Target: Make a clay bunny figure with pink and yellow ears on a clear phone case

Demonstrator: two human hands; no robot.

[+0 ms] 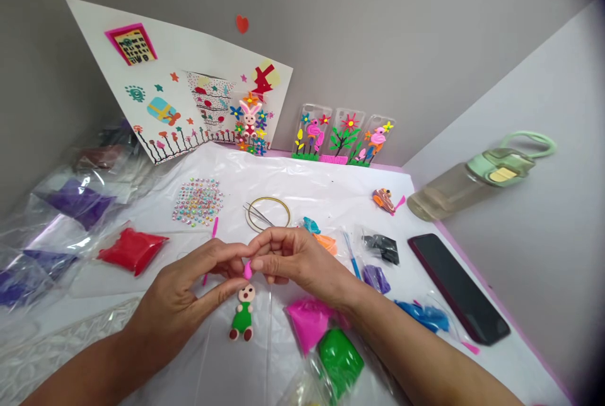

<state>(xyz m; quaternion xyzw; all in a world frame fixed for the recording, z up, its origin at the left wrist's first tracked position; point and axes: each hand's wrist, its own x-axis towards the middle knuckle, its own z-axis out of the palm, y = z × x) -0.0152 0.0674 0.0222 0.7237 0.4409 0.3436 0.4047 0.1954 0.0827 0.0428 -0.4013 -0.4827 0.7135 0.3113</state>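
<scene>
Pinched between the fingertips of my left hand (182, 281) and right hand (299, 259), a small bright-pink claylike teardrop (247, 270) sits just beyond the green-and-cream claylike figure (242, 316) lying lengthwise toward me, its head nearer my left thumb.

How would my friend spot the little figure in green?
On the white plastic-covered table, find the small pink blob between the person's left hand and right hand. Just below it in view lies the little cream figure in green. Unlike the bagged green lump, it has a face and brown-centred feet.
</scene>
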